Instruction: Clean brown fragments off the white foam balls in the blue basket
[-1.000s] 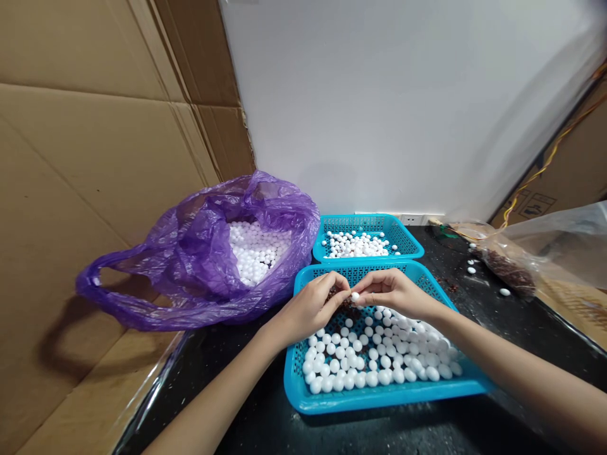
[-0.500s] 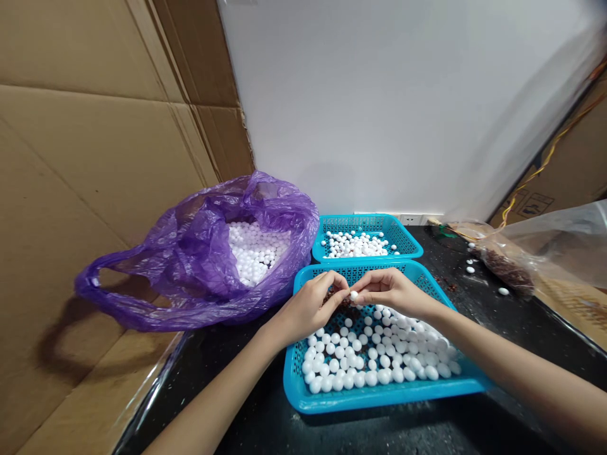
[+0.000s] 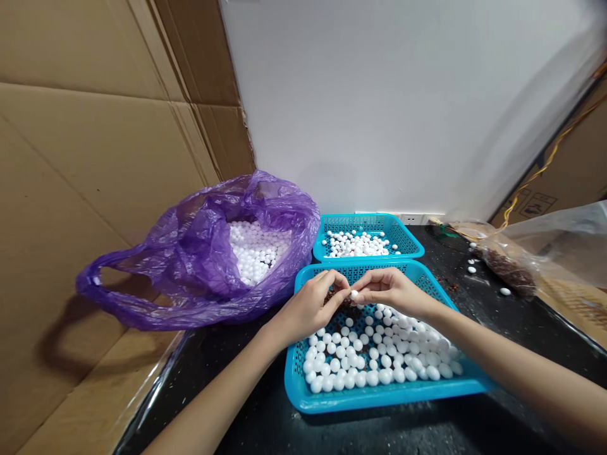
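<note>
Right hand (image 3: 391,292) pinching a small white foam ball (image 3: 353,294) between thumb and fingertips, just beside the curled left hand (image 3: 308,309), closed around a dark brown clump (image 3: 340,302) (mostly hidden by the fingers). Both hands low over the far part of the near blue plastic basket (image 3: 379,402), with white foam balls (image 3: 379,357) spread over its mesh floor. Just beyond, a smaller blue basket (image 3: 365,220) holding a shallower layer of similar balls. To the left, a purple plastic bag (image 3: 199,253) full of white balls, slumped against a cardboard sheet (image 3: 95,158). To the far right, on the black tabletop (image 3: 474,322), a clear plastic bag (image 3: 545,240) of dark brown bits, with a few stray balls nearby.
</note>
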